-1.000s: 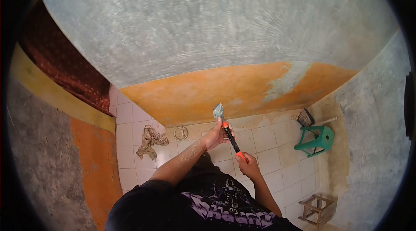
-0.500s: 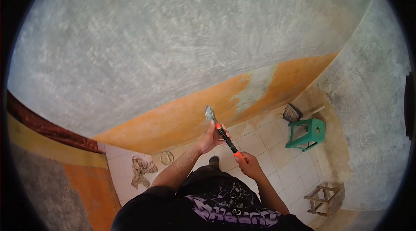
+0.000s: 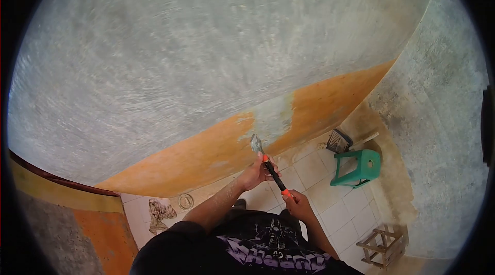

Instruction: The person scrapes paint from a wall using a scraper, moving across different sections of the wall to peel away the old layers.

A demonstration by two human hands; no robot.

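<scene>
A long-handled scraper [image 3: 274,174] slants up and to the left in front of me, its black handle marked with orange near both ends. My left hand [image 3: 253,174] is closed around the upper handle, just below the metal blade. Lower down, my right hand [image 3: 298,206] grips the orange butt end. Pale dust speckles my left forearm. In this view the blade overlaps the lower edge of a bare grey patch [image 3: 273,118] in the wall's orange band [image 3: 206,152]. Above the band stretches a large grey, scraped-looking wall [image 3: 196,53].
To the right, a green plastic stool [image 3: 361,167] stands on the white tiled floor [image 3: 335,200], near a dark tray-like container [image 3: 339,141]. A small wooden stool [image 3: 382,246] sits at lower right. On the left lie a crumpled cloth [image 3: 161,215] and a round ring-like item [image 3: 185,201].
My view has turned, so the bare patch appears farther left, behind the blade. Both hands and the scraper sit slightly lower and to the right in view, grip unchanged.
</scene>
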